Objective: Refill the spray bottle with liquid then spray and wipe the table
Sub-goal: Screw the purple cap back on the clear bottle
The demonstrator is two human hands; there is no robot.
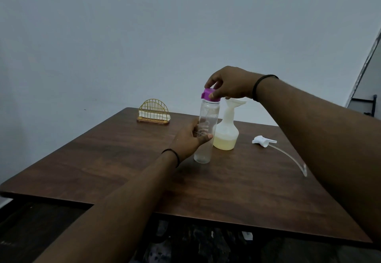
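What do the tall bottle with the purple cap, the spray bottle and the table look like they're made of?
Tall bottle: clear, probably plastic; the left hand's fingers show through it. Purple cap: opaque matte plastic. Spray bottle: translucent whitish plastic; yellow liquid shows through. Table: dark wood-grain top, wood or laminate.

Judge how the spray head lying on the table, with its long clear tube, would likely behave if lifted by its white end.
The spray head looks small and plastic, so probably light. Its clear tube curves along the table, so it would likely dangle and swing, bending rather than staying stiff.
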